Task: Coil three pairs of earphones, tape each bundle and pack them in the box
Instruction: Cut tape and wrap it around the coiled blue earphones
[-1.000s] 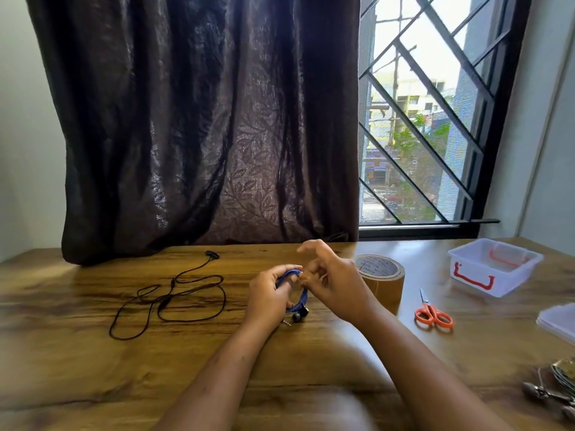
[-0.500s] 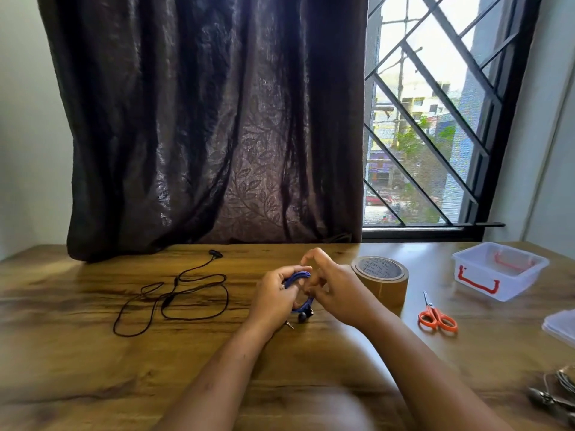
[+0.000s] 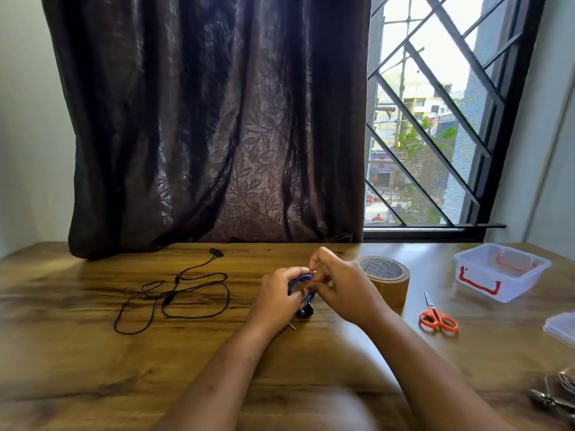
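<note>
A coil of blue earphones (image 3: 303, 286) is held above the table's middle, between my two hands. My left hand (image 3: 275, 298) grips the coil from the left, with the black earbuds and the jack hanging below it. My right hand (image 3: 340, 287) pinches the coil's top right with fingertips. A loose pair of black earphones (image 3: 177, 293) lies spread out on the wooden table (image 3: 93, 368) to the left. A roll of brown tape (image 3: 384, 279) stands just right of my hands. The clear plastic box (image 3: 497, 270) with red handles sits at the far right.
Orange-handled scissors (image 3: 437, 317) lie between the tape and the box. A clear lid (image 3: 561, 328) rests at the right edge, and metallic earphones (image 3: 557, 396) lie at the lower right corner. A dark curtain (image 3: 214, 119) and a barred window (image 3: 435, 119) rise behind the table.
My right hand's fingers have closed in on the top of the blue coil. The view has tilted up slightly. The other objects have not moved.
</note>
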`<state>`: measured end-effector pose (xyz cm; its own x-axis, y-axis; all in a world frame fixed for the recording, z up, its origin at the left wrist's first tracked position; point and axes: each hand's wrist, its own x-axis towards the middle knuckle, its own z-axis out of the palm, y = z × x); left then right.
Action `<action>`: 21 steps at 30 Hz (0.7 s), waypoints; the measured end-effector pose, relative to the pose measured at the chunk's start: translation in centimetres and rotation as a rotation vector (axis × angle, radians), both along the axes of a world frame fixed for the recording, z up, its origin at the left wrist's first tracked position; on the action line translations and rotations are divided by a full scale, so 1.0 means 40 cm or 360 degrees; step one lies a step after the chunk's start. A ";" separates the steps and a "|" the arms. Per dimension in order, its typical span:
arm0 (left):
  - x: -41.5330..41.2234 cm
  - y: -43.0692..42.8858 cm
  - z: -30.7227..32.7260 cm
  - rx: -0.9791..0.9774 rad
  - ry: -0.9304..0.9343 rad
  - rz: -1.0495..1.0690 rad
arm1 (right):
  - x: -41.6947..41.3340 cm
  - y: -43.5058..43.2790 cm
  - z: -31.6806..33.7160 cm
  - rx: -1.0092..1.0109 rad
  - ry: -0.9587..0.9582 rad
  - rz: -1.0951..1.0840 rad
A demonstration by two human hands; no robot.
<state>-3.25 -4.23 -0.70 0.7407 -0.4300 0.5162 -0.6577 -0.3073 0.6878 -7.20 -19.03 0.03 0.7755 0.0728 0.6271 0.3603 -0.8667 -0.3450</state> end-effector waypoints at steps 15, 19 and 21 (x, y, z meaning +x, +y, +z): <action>0.012 -0.012 -0.013 -0.0051 0.0051 0.0117 | -0.001 0.001 -0.004 -0.0383 -0.0276 -0.0091; 0.007 -0.008 -0.016 -0.0037 0.0040 0.0096 | -0.007 0.004 -0.002 -0.0320 -0.0213 -0.0054; 0.013 -0.007 -0.021 -0.0015 0.0051 0.0075 | -0.013 0.001 0.006 -0.0171 -0.0216 -0.0008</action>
